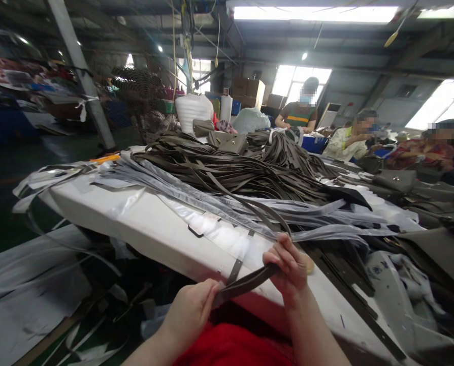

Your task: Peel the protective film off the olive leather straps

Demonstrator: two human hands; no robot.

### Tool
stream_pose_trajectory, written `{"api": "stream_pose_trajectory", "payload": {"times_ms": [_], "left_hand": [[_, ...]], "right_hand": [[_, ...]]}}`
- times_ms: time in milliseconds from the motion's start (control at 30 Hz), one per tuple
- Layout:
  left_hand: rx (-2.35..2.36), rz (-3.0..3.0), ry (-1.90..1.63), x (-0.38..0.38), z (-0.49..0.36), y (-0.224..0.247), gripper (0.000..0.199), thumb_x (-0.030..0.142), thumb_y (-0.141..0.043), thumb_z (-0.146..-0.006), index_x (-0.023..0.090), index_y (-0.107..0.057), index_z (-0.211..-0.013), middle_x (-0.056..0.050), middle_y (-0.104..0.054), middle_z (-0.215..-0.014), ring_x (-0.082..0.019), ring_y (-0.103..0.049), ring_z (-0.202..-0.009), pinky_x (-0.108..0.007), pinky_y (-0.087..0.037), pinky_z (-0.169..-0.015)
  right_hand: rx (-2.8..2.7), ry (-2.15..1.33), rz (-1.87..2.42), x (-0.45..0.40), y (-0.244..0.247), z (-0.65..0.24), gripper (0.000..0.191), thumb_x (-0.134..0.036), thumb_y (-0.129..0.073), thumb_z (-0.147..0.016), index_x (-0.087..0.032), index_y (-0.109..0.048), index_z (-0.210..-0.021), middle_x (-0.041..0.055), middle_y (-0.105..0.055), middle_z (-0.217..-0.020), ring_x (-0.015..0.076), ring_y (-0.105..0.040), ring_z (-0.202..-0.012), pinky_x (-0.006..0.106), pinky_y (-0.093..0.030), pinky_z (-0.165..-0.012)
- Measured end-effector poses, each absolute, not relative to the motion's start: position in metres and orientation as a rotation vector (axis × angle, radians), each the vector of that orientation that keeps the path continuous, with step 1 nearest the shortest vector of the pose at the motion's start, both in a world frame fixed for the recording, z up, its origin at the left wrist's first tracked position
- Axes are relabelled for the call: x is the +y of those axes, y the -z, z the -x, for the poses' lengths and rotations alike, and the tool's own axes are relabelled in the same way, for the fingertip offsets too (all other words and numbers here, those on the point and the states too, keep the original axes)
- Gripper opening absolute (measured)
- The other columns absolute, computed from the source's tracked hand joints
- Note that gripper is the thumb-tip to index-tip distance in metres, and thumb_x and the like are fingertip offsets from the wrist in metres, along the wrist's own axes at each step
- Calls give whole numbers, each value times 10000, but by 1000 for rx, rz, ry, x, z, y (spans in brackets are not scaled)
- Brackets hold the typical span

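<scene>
A dark olive-grey strap (246, 285) runs between my two hands in front of my body. My left hand (196, 302) pinches its near end; a bit of clear plastic seems to show at those fingertips. Farther right and higher, my right hand (288, 262) is closed around the strap, which continues up from the fist toward the pile. Just beyond my hands, a short dark strip (234, 271) lies on the white table (166, 239). Behind it spread long clear plastic sleeves (196, 195) and a large heap of dark straps (227, 162).
Finished-looking grey bags (436, 254) crowd the right side. More straps (349, 290) lie along the table's right part. Plastic scraps (74, 335) litter the lower left. Co-workers sit or stand behind the table, one in a striped apron (297, 119). A metal post (84, 76) rises at left.
</scene>
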State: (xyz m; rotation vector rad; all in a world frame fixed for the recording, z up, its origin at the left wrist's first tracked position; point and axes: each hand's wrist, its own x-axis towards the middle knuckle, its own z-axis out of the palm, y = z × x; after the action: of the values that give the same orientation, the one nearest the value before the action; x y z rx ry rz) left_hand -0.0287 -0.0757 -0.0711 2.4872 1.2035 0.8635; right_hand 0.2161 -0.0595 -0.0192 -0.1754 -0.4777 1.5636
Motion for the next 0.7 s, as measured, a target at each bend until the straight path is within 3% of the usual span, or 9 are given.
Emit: {"api": "stream_pose_trajectory", "payload": {"times_ms": [100,200,300,400,467,533,600,700], "left_hand": [[1096,-2329,-809,-77,22,63,441,331,-228,-1046,209,-525,-743,16,-620,-621,-131,-614,-560,-231,-412,-563],[1054,-2249,-785,-75,16,53,441,352,-239,-1040,206,-523,-736,6,-632,-635,-132,-615,-576,-224,-419,-575],[1113,-2225,-789,-71,13,45,463,369,-241,-1034,204,-535,-717,-4,-625,-602,-146,-608,-562,-237,-421,-581],[1174,-2196,-833,-66,9,37,461,369,-254,-1030,206,-552,-718,0,-615,-572,-150,-599,-537,-245,-416,-576],[1157,-2191,-862,-65,6,32,454,359,-259,-1028,208,-554,-718,0,-622,-579,-149,-604,-543,-244,-417,-578],[1128,-2198,-888,-66,2,28,450,346,-255,-1027,208,-553,-719,-8,-634,-598,-150,-612,-555,-244,-419,-577],[1101,-2217,-918,-67,-2,26,441,336,-258,-1024,208,-543,-713,-17,-637,-608,-153,-611,-556,-245,-416,-566],[1069,-2261,-1014,-68,-6,29,419,313,-266,-1014,215,-495,-678,-22,-618,-591,-154,-587,-528,-251,-395,-535]], "right_hand": [[-590,-1497,256,-58,6,-211,80,-210,-732,-847,-171,-753,-913,-144,-206,-385,39,-121,-366,133,-417,-506],[-676,-1414,305,-58,-6,-204,121,-260,-736,-843,-184,-768,-931,-138,-240,-380,39,-125,-371,147,-429,-516],[-777,-1314,411,-65,-10,-193,251,-312,-819,-757,-227,-762,-986,-96,-493,-484,37,-340,-412,217,-514,-677],[-1003,-1251,689,-74,-6,-180,238,-363,-803,-780,-242,-764,-981,11,-712,-788,140,-625,-698,306,-530,-798],[-1151,-1161,854,-77,-1,-173,238,-433,-660,-902,-231,-770,-965,62,-739,-957,216,-663,-914,351,-520,-863],[-1228,-1053,926,-80,3,-168,371,-497,-517,-972,-228,-770,-997,77,-728,-1072,252,-632,-1070,396,-466,-989],[-1248,-1068,933,-83,8,-163,409,-546,-501,-963,-242,-762,-1046,72,-708,-1155,265,-602,-1144,411,-437,-1039],[-1264,-1296,877,-88,16,-154,449,-594,-589,-893,-261,-722,-1163,73,-689,-1207,276,-625,-1102,421,-512,-951]]}}
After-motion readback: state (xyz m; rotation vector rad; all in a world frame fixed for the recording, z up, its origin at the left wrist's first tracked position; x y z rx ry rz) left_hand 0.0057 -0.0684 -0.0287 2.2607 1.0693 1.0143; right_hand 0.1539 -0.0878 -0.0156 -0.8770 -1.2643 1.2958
